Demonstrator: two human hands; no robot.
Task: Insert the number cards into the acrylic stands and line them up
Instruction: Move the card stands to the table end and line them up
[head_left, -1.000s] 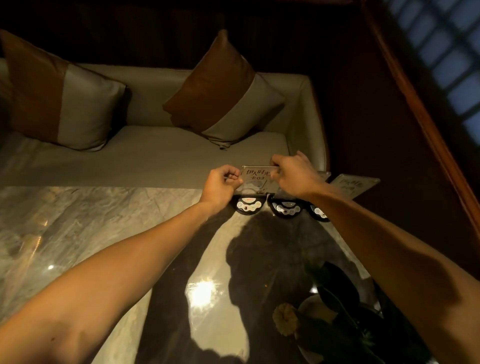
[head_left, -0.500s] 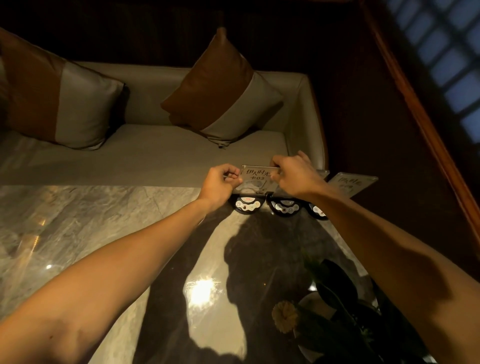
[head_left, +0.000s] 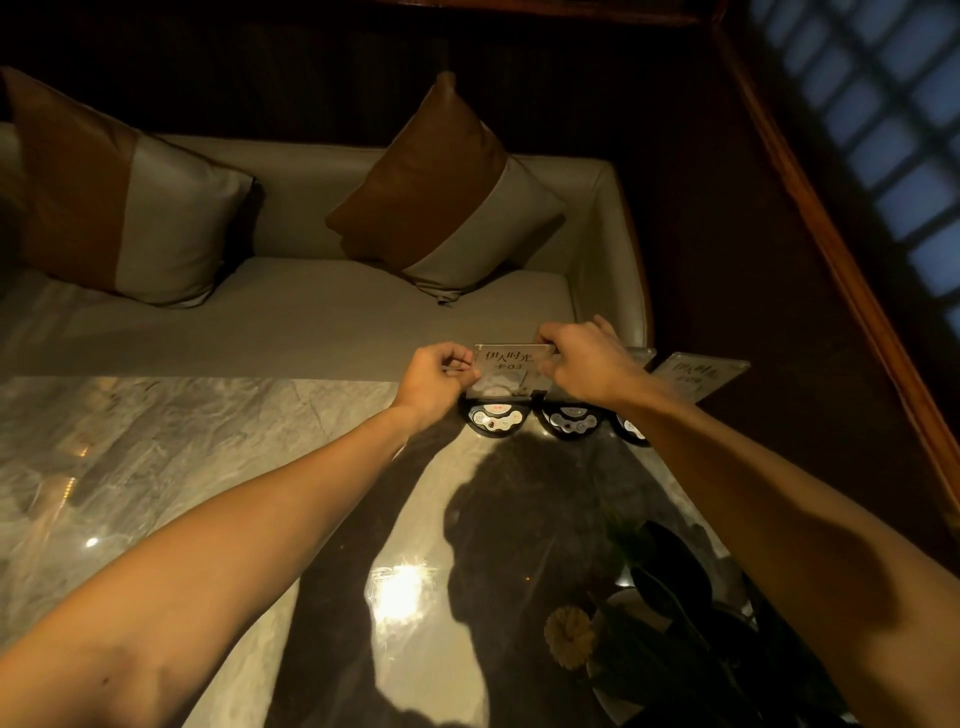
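At the far edge of the marble desk (head_left: 218, 467), just behind the row of black call-button bases (head_left: 493, 420), we hold the acrylic stand (head_left: 511, 371) upright. The fingers of our left hand (head_left: 436, 376) and right hand (head_left: 584, 364) pinch its two sides, with card 03 (head_left: 508, 360) showing in it. We judge the inserting step is nearly done; next it must be pressed fully down and set level with the stand (head_left: 698, 375) to the right of that row.

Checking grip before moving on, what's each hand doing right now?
Left hand: closed, pinching the left edge of the 03 number card.
Right hand: closed, pinching its right edge.
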